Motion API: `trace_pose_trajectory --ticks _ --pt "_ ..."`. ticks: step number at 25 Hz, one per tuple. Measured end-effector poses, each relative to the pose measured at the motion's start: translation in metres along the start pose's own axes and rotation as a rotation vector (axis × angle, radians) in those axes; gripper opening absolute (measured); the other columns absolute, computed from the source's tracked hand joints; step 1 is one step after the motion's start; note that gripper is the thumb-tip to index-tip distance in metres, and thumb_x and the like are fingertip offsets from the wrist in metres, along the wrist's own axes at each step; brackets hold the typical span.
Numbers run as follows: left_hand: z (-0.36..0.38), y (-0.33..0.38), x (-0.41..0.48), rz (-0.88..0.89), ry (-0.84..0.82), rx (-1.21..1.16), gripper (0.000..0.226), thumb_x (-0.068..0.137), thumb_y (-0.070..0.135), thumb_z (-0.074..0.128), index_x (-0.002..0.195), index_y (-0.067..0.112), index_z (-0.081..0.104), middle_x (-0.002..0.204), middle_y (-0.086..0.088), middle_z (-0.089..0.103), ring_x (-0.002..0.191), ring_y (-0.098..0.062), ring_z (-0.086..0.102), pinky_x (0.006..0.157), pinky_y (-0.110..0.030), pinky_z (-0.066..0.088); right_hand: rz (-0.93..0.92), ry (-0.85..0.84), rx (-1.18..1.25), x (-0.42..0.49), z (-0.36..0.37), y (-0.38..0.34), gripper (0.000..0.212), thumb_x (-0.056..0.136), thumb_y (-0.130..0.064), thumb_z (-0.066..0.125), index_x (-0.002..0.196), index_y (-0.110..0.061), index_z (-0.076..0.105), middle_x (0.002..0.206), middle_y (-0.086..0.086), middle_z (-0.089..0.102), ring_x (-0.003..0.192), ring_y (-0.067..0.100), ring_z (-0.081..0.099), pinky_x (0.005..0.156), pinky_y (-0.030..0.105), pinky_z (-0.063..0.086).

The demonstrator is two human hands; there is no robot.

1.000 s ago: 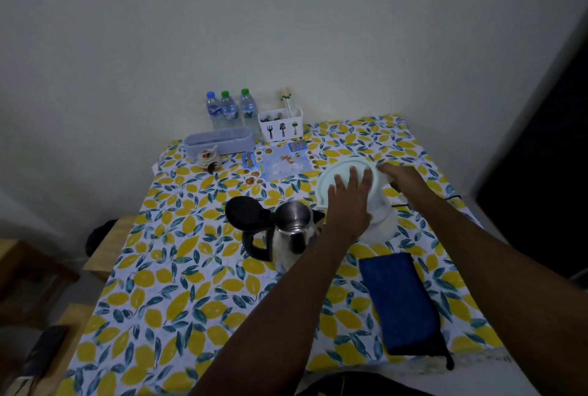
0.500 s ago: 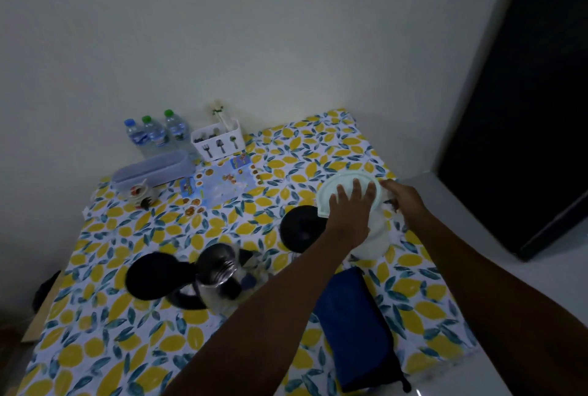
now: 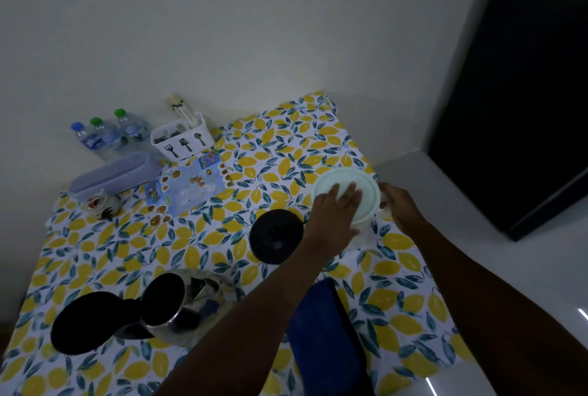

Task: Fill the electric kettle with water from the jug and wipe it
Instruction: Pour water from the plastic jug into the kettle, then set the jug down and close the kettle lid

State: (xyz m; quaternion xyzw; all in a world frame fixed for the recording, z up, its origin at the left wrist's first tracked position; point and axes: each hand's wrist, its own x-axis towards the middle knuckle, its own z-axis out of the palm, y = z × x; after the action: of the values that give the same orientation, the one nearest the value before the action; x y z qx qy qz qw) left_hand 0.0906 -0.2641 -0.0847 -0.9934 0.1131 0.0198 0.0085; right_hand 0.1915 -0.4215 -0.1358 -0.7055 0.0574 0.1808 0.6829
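While the jug (image 3: 366, 214) sits where it was at the right side of the worktop (image 3: 95, 268), its pale round lid (image 3: 346, 192) is still on, same as half a second ago. Left hand (image 3: 334, 220) lies flat and open on the lid, fingers spread, as before. Right hand (image 3: 401, 208) is curled against the jug's right side; whether it actually grips a handle, I cannot tell, since that part is hidden. Electric kettle (image 3: 178, 303) stands near the front left, well apart from the jug, black lid (image 3: 86, 322) flipped open; it now shows lower and further left than in the earlier frame, from camera swing rather than any move on the cloth. Black round kettle base (image 3: 275, 235) lies between kettle and jug, just beside the left wrist. Blue cloth (image 3: 324, 338) lies folded near the front edge, unmoved. Three water bottles (image 3: 108, 136) and a white cutlery caddy (image 3: 181, 138) sit at the back by the wall.
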Motion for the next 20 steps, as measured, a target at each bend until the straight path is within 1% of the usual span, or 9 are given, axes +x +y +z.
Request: trace_pose_trajectory --ticks 3,7,9,10,11,13,16,18,20 --pt "0.009 0.006 -0.002 -0.022 0.030 0.009 0.084 0.081 0.045 0.066 0.146 0.013 0.025 0.157 -0.009 0.027 0.142 -0.037 0.026 0.108 -0.051 0.034 -0.001 0.024 -0.056 0.002 -0.004 0.008 0.063 0.072 -0.060 0.060 0.088 0.000 0.070 0.086 0.021 0.068 0.073 0.022 0.059 0.075 0.040 0.047" --pt "0.006 0.006 -0.002 -0.022 0.057 0.005 0.084 0.081 0.043 0.067 0.147 0.013 0.024 0.158 -0.009 0.025 0.144 -0.036 0.023 0.110 -0.051 0.031 -0.163 0.168 -0.284 -0.009 0.000 0.005 0.043 0.087 -0.047 0.055 0.081 -0.006 0.065 0.086 0.014 0.067 0.080 0.021 0.060 0.073 0.035 0.043" --pt "0.004 0.004 -0.006 -0.005 0.061 -0.027 0.080 0.084 0.041 0.065 0.147 0.012 0.026 0.158 -0.008 0.025 0.145 -0.034 0.021 0.112 -0.052 0.029 -0.268 0.271 -0.346 -0.023 0.001 0.002 0.029 0.089 -0.039 0.058 0.100 -0.014 0.068 0.106 0.006 0.068 0.098 0.018 0.061 0.082 0.026 0.041" --pt "0.004 0.002 -0.010 0.007 0.081 -0.068 0.075 0.085 0.037 0.065 0.146 0.012 0.028 0.157 -0.008 0.027 0.145 -0.032 0.021 0.114 -0.052 0.026 -0.322 0.300 -0.379 -0.032 0.002 0.003 0.031 0.091 -0.037 0.058 0.111 -0.015 0.066 0.118 0.005 0.065 0.108 0.017 0.058 0.089 0.023 0.039" --pt "0.005 0.000 -0.016 0.013 0.114 -0.121 0.070 0.087 0.033 0.063 0.145 0.012 0.030 0.157 -0.008 0.028 0.146 -0.031 0.020 0.115 -0.051 0.023 -0.371 0.315 -0.400 -0.042 0.003 0.006 0.035 0.092 -0.035 0.057 0.120 -0.014 0.062 0.127 0.005 0.061 0.118 0.018 0.054 0.097 0.023 0.037" --pt "0.008 -0.010 -0.038 -0.016 0.198 -0.228 0.062 0.091 0.027 0.059 0.145 0.012 0.032 0.156 -0.007 0.030 0.146 -0.028 0.019 0.118 -0.048 0.019 -0.523 0.337 -0.492 -0.069 0.010 0.013 0.042 0.092 -0.032 0.055 0.128 -0.010 0.057 0.137 0.009 0.056 0.129 0.023 0.047 0.108 0.033 0.035" --pt "0.014 -0.024 -0.086 -0.125 0.258 -0.365 0.055 0.096 0.025 0.053 0.145 0.012 0.033 0.156 -0.004 0.031 0.146 -0.022 0.020 0.120 -0.039 0.020 -0.766 0.285 -0.740 -0.112 0.029 0.020 0.052 0.089 -0.034 0.053 0.134 -0.008 0.050 0.142 0.013 0.051 0.137 0.026 0.037 0.111 0.043 0.032" --pt "0.014 -0.037 -0.126 -0.174 0.275 -0.400 0.049 0.097 0.025 0.050 0.143 0.013 0.038 0.153 -0.003 0.036 0.144 -0.021 0.025 0.119 -0.038 0.024 -0.874 0.186 -0.825 -0.141 0.056 0.026 0.060 0.089 -0.037 0.054 0.140 -0.007 0.043 0.147 0.012 0.045 0.141 0.024 0.031 0.113 0.042 0.029" --pt "0.013 -0.053 -0.165 -0.210 0.312 -0.425 0.044 0.096 0.024 0.050 0.138 0.010 0.046 0.147 -0.006 0.045 0.141 -0.025 0.033 0.116 -0.042 0.030 -0.888 0.047 -0.870 -0.161 0.089 0.035 0.071 0.088 -0.043 0.056 0.145 -0.008 0.034 0.153 0.008 0.036 0.144 0.019 0.024 0.116 0.039 0.026"
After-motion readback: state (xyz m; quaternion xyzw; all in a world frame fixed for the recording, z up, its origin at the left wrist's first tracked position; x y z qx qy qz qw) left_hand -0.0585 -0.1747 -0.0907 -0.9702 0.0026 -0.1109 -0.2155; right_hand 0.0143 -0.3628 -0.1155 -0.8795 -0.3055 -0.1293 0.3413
